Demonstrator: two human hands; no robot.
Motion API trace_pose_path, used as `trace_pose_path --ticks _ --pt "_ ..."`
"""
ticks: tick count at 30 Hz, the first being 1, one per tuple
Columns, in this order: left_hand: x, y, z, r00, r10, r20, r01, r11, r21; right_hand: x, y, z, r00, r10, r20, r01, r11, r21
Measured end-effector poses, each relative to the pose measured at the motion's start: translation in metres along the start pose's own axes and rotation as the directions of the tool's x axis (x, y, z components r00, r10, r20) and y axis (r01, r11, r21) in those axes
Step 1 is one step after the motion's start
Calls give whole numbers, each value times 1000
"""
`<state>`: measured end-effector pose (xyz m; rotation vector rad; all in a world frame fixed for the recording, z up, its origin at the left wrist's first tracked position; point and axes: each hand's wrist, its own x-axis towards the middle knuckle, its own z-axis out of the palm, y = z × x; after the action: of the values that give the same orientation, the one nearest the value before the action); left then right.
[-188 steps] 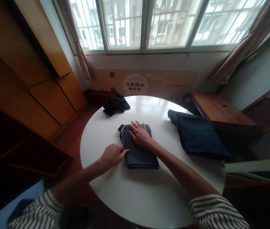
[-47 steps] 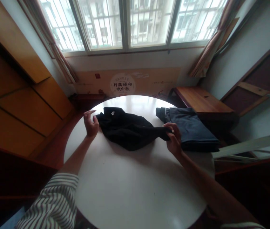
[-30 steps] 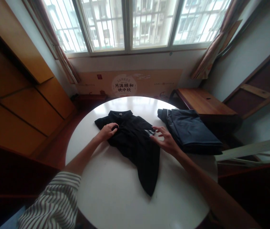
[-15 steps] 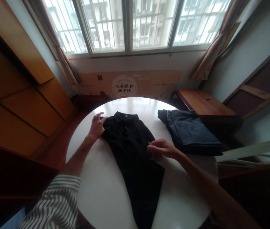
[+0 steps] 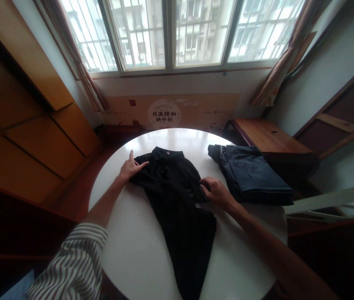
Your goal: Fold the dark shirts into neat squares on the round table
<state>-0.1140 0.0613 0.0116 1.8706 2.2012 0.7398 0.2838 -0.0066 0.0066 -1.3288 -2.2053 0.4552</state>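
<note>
A black collared shirt lies lengthwise on a round white table, its collar towards the window and its lower part narrowing towards me. My left hand rests at the shirt's left shoulder, thumb and forefinger spread apart. At the shirt's right edge, about halfway up, my right hand pinches the dark fabric between bent fingers. To the right of it is a stack of folded dark blue clothing, apart from the shirt.
A wooden desk stands behind the table on the right. Wooden cabinets line the left side. Beneath the barred window, a printed banner covers the wall. A pale rail runs close to the table's right edge.
My right hand has shifted slightly up and right, to the shirt's edge. My left hand's thumb and forefinger have spread wider at the shoulder. The view has moved a little.
</note>
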Motion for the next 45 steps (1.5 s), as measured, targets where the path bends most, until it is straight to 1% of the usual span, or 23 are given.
trace_pose_path --ticks 2,4,6,7,8,9,11,12,13,15,16,17,19,22,24,26,28,32,34,36,39,42,45 --pt "0 5 0 998 -49 29 46 993 109 0 -1 -7 993 -22 119 13 997 79" --pt "-1 10 0 996 -53 75 36 976 217 0 0 -17 949 -57 310 -10 978 210" --pt "-1 12 0 994 -8 111 -23 961 274 0 3 -26 846 -119 520 -67 943 325" --pt "-1 13 0 992 23 123 -56 961 272 -1 5 -30 794 -148 590 -87 932 351" --pt "-2 12 -1 988 60 141 -92 967 238 -1 6 -32 767 -161 622 -91 931 354" --pt "-4 12 -2 979 100 178 -130 977 168 -2 6 -33 779 -147 610 -84 939 334" --pt "-8 11 -6 923 196 330 -184 981 -69 -3 3 -32 891 -55 451 -62 969 239" --pt "-10 11 -9 868 253 428 -176 961 -211 -4 1 -31 940 -2 341 -61 983 174" --pt "-13 12 -11 794 310 523 -141 931 -337 -4 -1 -29 967 45 251 -73 992 103" --pt "-18 15 -16 659 387 645 -48 878 -477 -4 -6 -24 978 102 182 -94 994 -50" --pt "-21 17 -17 633 391 668 -21 871 -490 -4 -8 -22 976 112 189 -89 988 -123" --pt "-23 18 -18 641 378 668 -13 876 -483 -4 -9 -20 971 119 208 -80 979 -186" --pt "-25 21 -16 708 354 611 -46 886 -461 -4 -11 -18 960 126 250 -60 964 -259" --pt "-25 23 -12 780 389 490 -148 876 -460 -5 -13 -21 954 141 263 -72 964 -255" --pt "-20 25 -11 852 365 376 -177 876 -449 -3 -17 -29 970 166 181 -112 955 -275" --pt "-9 30 -15 937 280 208 -166 883 -440 4 -26 -42 982 180 58 -151 932 -329" --pt "10 40 -24 977 211 43 -173 886 -429 22 -38 -58 984 172 -40 -174 902 -396" --pt "55 77 -43 956 199 -215 -256 924 -284 83 -57 -85 965 144 -220 -235 848 -475" --pt "65 96 -45 942 228 -246 -279 940 -196 109 -59 -88 944 137 -299 -268 848 -457" --pt "57 109 -39 942 276 -190 -302 944 -131 119 -57 -80 946 135 -293 -260 858 -443" --pt "7 117 -24 907 420 -32 -422 902 -93 97 -51 -56 991 105 -88 -134 877 -462" --pt "-73 112 -16 787 599 149 -578 799 -164 44 -48 -36 984 -10 178 85 904 -418" --pt "-145 100 -19 781 571 254 -549 821 -157 -11 -48 -29 962 -126 242 199 931 -307"
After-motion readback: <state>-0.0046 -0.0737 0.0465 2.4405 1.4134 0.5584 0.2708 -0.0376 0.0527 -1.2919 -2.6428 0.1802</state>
